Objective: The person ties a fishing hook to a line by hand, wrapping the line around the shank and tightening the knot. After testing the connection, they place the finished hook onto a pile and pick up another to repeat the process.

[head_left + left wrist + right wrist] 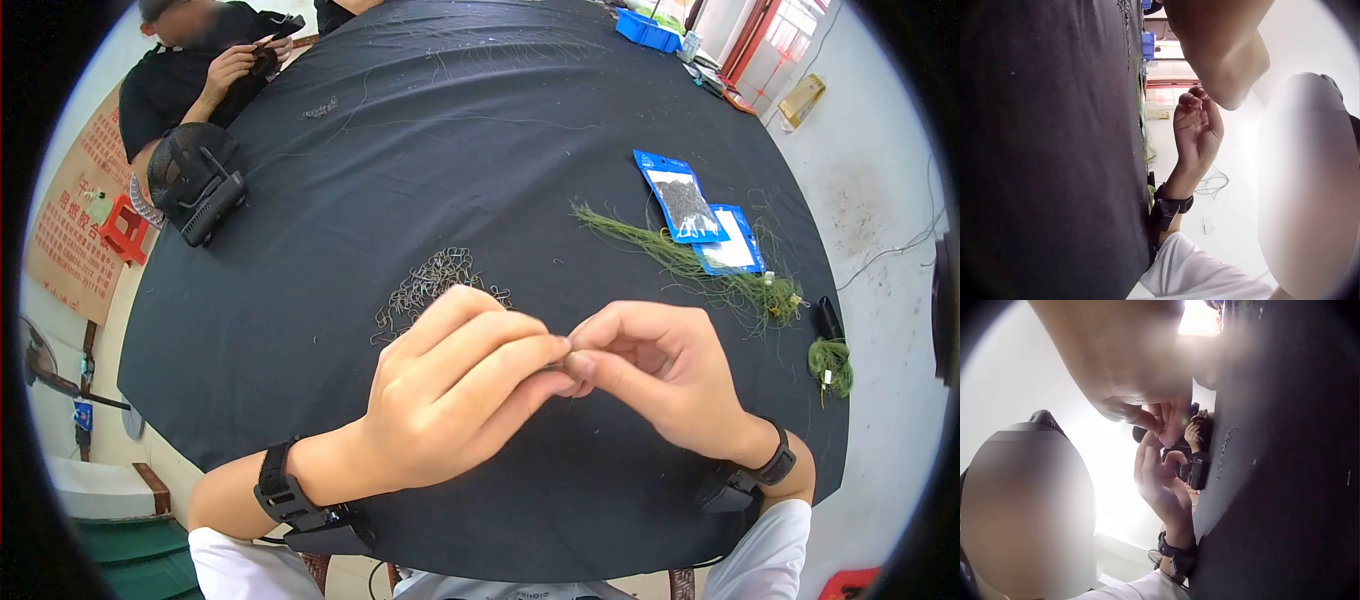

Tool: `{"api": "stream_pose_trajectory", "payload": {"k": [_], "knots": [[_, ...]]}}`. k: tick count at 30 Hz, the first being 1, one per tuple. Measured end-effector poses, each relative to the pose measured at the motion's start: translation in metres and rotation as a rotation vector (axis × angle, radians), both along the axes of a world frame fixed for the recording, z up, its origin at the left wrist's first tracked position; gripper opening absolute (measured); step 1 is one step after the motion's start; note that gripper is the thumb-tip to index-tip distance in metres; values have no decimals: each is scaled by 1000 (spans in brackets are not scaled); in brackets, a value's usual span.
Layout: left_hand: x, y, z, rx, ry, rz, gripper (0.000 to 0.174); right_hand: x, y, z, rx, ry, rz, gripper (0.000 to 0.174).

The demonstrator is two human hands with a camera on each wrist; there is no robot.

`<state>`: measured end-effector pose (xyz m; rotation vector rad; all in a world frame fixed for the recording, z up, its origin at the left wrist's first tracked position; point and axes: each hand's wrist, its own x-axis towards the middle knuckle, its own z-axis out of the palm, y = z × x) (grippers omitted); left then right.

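Note:
My left hand (pixel 450 390) and right hand (pixel 670 380) meet over the black-covered table, fingertips together. Between thumbs and forefingers they pinch a small dark piece (pixel 556 367), mostly hidden by the fingers; I cannot tell its kind. Just beyond the left knuckles lies a loose pile of small bent-wire metal clips (pixel 430 283). The left wrist view shows the right hand (pixel 1197 134) with its fingers curled in toward the thumb. In the right wrist view, the left hand (pixel 1161 484) comes up to the right fingertips, clear above the tabletop.
Right of the hands lie a bundle of green line (pixel 650 242), a blue packet of small dark pieces (pixel 685 205) and another blue packet (pixel 735 240). A small green net bundle (pixel 830 368) sits at the right edge. A black fan (pixel 200 185) stands left, near a seated person (pixel 190 80).

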<state>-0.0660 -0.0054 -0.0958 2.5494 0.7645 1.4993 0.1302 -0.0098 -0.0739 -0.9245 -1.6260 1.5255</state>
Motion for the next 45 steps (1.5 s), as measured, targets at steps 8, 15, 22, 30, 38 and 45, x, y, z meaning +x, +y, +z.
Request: {"api": "stream_pose_trajectory", "payload": {"k": [8, 15, 22, 30, 38, 45], "knots": [[1, -1, -1, -122, -58, -52, 19, -5, -1, -6, 76, -43, -36, 9], [0, 2, -3, -65, -19, -35, 18, -8, -1, -9, 181, -95, -61, 7], [-4, 4, -6, -184, 62, 33, 14, -4, 2, -6, 391, -308, -155, 13], [-7, 2, -5, -617, -44, 46, 3, 41, 49, 14, -88, 298, -25, 21], [-7, 2, -9, -863, -156, -45, 7, 107, 89, 21, -2, 556, -205, 33], [-6, 1, -7, -934, -181, -46, 7, 149, 116, 23, 51, 663, -444, 35]]}}
